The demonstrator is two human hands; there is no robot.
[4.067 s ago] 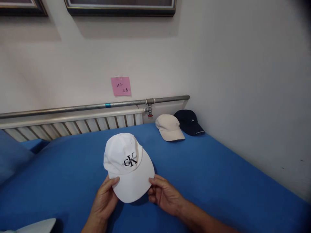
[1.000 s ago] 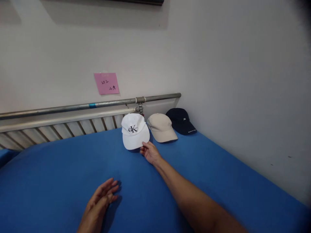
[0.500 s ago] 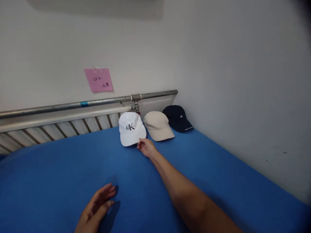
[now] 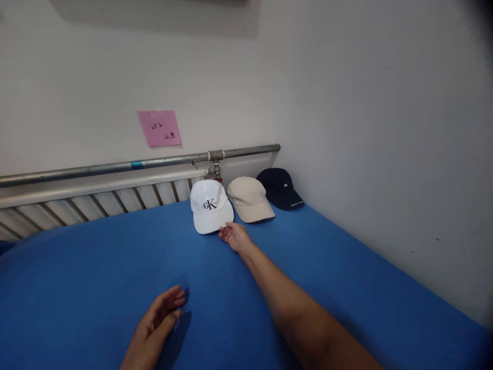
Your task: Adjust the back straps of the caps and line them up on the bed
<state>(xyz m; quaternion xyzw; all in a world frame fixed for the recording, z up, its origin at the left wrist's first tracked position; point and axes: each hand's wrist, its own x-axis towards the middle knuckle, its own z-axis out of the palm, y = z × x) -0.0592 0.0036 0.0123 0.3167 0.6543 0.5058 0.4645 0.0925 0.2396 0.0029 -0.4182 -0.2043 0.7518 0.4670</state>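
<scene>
Beside the beige cap (image 4: 251, 199) on the blue sheet (image 4: 103, 272) sits the white cap (image 4: 208, 195), brim (image 4: 208, 224) pinched by the right hand (image 4: 238, 238); the left hand (image 4: 148, 330), half-curled, holds nothing. I'd guess it's soft, light, best held by that stiffer brim.

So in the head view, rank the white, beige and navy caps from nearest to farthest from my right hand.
1. White cap: left end of the row; your right hand is at its front edge.
2. Beige cap: middle of the row.
3. Navy cap: right end, beside the right wall.
</scene>
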